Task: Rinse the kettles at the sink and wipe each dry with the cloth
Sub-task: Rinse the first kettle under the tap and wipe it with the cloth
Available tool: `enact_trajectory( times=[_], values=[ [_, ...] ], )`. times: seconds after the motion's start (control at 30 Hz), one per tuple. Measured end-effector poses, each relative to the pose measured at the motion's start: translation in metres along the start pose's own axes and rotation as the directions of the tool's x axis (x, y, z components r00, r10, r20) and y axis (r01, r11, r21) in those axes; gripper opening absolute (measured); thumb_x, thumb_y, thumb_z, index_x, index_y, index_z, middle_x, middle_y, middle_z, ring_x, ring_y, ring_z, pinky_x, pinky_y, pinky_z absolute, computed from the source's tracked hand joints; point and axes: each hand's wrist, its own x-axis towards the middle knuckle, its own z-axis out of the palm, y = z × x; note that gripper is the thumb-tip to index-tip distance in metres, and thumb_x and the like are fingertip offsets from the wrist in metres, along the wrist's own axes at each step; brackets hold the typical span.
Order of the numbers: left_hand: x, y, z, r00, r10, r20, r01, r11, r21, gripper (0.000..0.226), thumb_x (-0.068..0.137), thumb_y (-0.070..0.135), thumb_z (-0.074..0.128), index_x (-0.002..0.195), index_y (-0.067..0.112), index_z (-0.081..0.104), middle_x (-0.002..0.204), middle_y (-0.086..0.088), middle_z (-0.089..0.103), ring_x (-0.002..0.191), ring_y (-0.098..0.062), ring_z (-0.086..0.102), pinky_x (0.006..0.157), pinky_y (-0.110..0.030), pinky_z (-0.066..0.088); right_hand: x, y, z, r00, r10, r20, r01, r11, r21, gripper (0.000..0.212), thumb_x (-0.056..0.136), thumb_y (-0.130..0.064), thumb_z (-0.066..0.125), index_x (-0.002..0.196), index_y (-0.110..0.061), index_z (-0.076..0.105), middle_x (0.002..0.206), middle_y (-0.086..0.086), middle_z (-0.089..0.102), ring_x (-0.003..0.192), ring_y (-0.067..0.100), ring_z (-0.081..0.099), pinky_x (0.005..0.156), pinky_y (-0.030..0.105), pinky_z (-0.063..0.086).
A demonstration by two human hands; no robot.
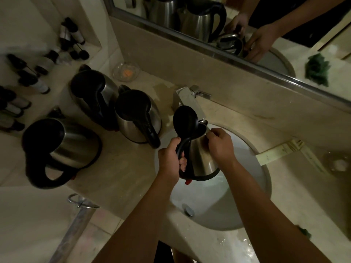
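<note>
The kettle [201,154] hangs over the sink [245,149], its lid [185,118] flipped open and its mouth tipped toward the tap [187,97] at the far rim. The left hand [171,158] is wrapped round the black handle; the right hand [221,145] grips the steel body near the top edge. So both hands are clamped on the one kettle, on opposite sides of it.

Three more kettles [133,118] stand on the tabletop [117,168] to the left, close together, the nearest just beside the sink rim.

The main risk, as I judge it, is a slip: wet polished steel gives the right hand little purchase, and if it slides, the full weight swings on the handle and the base may knock the basin. The open lid sits just under the spout, so raising the kettle carelessly could strike the tap. A swing to the left could also catch the nearest standing kettle and topple it. Water already lies on the near tabletop; more splashing would spread it toward the edge. I cannot tell whether water is running.

The green cloth [305,231] shows only at the near right.
</note>
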Motion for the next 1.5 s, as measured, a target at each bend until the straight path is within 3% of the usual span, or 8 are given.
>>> enact_trajectory(
  times=[0.33, 0.63, 0.77, 0.87, 0.97, 1.23, 1.37, 1.5],
  values=[
    [0.003, 0.001, -0.001, 1.000, 0.005, 0.012, -0.005, 1.000, 0.006, 0.043, 0.092, 0.041, 0.066, 0.058, 0.019, 0.051, 0.053, -0.003, 0.042, 0.044, -0.018, 0.035, 0.046, -0.026, 0.031, 0.008, 0.003, -0.001, 0.999, -0.011, 0.031, 0.012, 0.999, -0.039, 0.036, 0.102, -0.007, 0.041, 0.130, -0.009, 0.063, 0.125, 0.011, 0.065, 0.112, 0.028, 0.059, 0.096, 0.039, 0.046],
    [0.007, 0.000, -0.001, 1.000, 0.008, 0.004, -0.008, 1.000, 0.003, 0.044, 0.093, 0.040, 0.065, 0.057, 0.019, 0.051, 0.052, -0.004, 0.041, 0.043, -0.018, 0.035, 0.046, -0.026, 0.030, 0.012, 0.006, 0.002, 0.999, 0.004, 0.034, -0.004, 1.000, -0.001, 0.039, 0.102, -0.005, 0.041, 0.136, -0.009, 0.060, 0.132, 0.012, 0.063, 0.116, 0.027, 0.057, 0.103, 0.040, 0.046],
    [0.009, 0.001, -0.001, 1.000, 0.010, 0.011, -0.010, 1.000, -0.007, 0.043, 0.091, 0.040, 0.066, 0.056, 0.020, 0.050, 0.054, -0.004, 0.040, 0.045, -0.019, 0.034, 0.048, -0.028, 0.029, 0.018, 0.001, -0.002, 0.998, -0.050, 0.026, 0.051, 0.999, -0.016, 0.052, 0.099, -0.003, 0.042, 0.150, -0.013, 0.047, 0.153, 0.010, 0.050, 0.141, 0.028, 0.046, 0.118, 0.044, 0.037],
    [0.010, 0.001, -0.002, 1.000, 0.026, 0.005, -0.025, 0.999, -0.019, 0.041, 0.088, 0.039, 0.067, 0.059, 0.019, 0.047, 0.056, -0.006, 0.038, 0.046, -0.020, 0.033, 0.050, -0.029, 0.028, 0.033, -0.014, -0.005, 0.989, -0.148, -0.007, 0.148, 0.989, -0.009, 0.060, 0.097, 0.002, 0.040, 0.155, -0.013, 0.040, 0.160, 0.009, 0.043, 0.149, 0.025, 0.039, 0.122, 0.036, 0.031],
    [0.011, 0.001, 0.001, 0.999, 0.031, -0.029, -0.032, 0.999, -0.037, 0.040, 0.089, 0.034, 0.067, 0.059, 0.019, 0.045, 0.058, -0.005, 0.038, 0.046, -0.019, 0.031, 0.050, -0.029, 0.027, 0.050, -0.039, -0.010, 0.986, -0.164, -0.004, 0.164, 0.985, 0.061, 0.066, 0.094, 0.007, 0.039, 0.158, -0.009, 0.034, 0.164, 0.009, 0.037, 0.151, 0.023, 0.035, 0.110, 0.020, 0.029],
    [0.012, -0.002, -0.002, 0.996, 0.082, -0.033, -0.083, 0.996, -0.020, 0.040, 0.089, 0.037, 0.067, 0.058, 0.018, 0.051, 0.055, -0.006, 0.042, 0.047, -0.021, 0.036, 0.052, -0.031, 0.031, 0.072, -0.067, -0.010, 0.981, -0.142, 0.131, 0.127, 0.985, 0.119, 0.073, 0.094, 0.010, 0.042, 0.161, -0.015, 0.029, 0.166, 0.005, 0.031, 0.151, 0.021, 0.032, 0.099, 0.021, 0.033],
    [0.014, -0.002, -0.003, 0.996, 0.063, -0.057, -0.065, 0.997, -0.032, 0.037, 0.070, 0.047, 0.073, 0.062, 0.019, 0.052, 0.059, -0.007, 0.044, 0.051, -0.022, 0.039, 0.055, -0.033, 0.034, 0.069, -0.063, -0.010, 0.977, -0.157, 0.142, 0.138, 0.981, 0.138, 0.073, 0.095, 0.006, 0.046, 0.161, -0.017, 0.029, 0.164, 0.004, 0.033, 0.149, 0.021, 0.033, 0.101, 0.026, 0.031],
    [0.016, -0.004, -0.003, 0.996, 0.063, -0.056, -0.065, 0.997, -0.035, 0.033, 0.079, 0.041, 0.072, 0.065, 0.021, 0.050, 0.062, -0.005, 0.045, 0.054, -0.020, 0.042, 0.059, -0.032, 0.038, 0.065, -0.061, -0.007, 0.976, -0.161, 0.145, 0.128, 0.968, 0.215, 0.066, 0.094, 0.004, 0.050, 0.156, -0.017, 0.039, 0.143, -0.002, 0.044, 0.129, 0.014, 0.040, 0.098, 0.026, 0.032]
  ],
)
